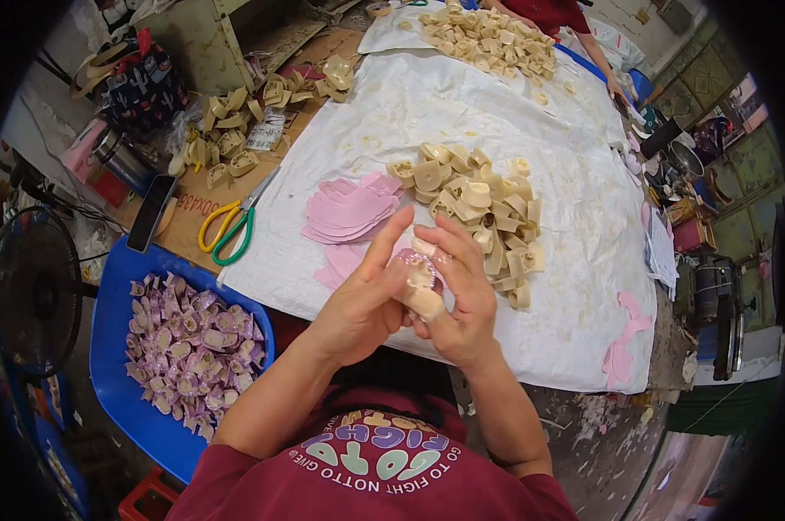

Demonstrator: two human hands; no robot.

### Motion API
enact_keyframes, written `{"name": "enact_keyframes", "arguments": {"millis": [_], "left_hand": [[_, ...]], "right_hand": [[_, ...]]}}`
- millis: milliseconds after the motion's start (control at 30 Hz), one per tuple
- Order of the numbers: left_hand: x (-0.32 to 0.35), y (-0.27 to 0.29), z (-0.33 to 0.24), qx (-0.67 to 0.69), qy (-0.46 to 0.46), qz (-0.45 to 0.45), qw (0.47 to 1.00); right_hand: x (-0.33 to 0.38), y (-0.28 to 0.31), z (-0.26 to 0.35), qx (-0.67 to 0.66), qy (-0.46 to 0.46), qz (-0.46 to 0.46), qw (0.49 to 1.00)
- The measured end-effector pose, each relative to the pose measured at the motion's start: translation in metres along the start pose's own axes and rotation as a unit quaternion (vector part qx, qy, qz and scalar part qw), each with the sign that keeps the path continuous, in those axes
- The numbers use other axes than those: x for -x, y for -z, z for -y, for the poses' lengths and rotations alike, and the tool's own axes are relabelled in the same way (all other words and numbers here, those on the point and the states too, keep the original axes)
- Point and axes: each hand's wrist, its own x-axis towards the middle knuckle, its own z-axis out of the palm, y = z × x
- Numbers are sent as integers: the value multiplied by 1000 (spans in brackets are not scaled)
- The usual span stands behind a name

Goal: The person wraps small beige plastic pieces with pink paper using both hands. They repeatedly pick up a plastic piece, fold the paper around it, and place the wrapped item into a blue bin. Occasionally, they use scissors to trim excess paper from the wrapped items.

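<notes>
- Pinching together near centre, the left hand (pixel 358 304) and right hand (pixel 462 300) clasp a cream plastic piece (pixel 421 291) with pink wrap, above the white sheet (pixel 574 260)
- Piece looks light, stiff, smooth; best held by its edges
- Cream pile (pixel 483 204) lies beyond; pink cutouts (pixel 349 208) far-left; blue tray (pixel 119 365) left

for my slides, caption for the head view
Both hands, left hand and right hand, hold a cream heel piece.

Bright even light, dark fisheye rim
</notes>
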Motion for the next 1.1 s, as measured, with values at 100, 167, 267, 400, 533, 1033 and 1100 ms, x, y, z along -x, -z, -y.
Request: {"name": "enact_keyframes", "arguments": {"millis": [100,167,267,400,533,1033,1100], "left_hand": [[8,-8,-5,56,-6,23,998],[8,-7,-4,47,-14,28,998],[6,-1,2,-3,-42,25,999],[4,0,4,-130,-125,40,983],[1,18,-1,-382,-187,48,904],[-1,23,-39,-758,-252,93,595],[1,12,-38,-776,-249,84,574]], "right_hand": [[-1,1,7,-202,-57,1,978],[0,-5,16,-325,-134,-12,936],[0,-11,24,-412,-239,-18,879],[0,-8,20,-451,-231,13,862],[2,-14,13,-404,-269,-35,874],[4,9,19,-333,-366,13,869],[5,10,17,-277,-334,11,901]]}}
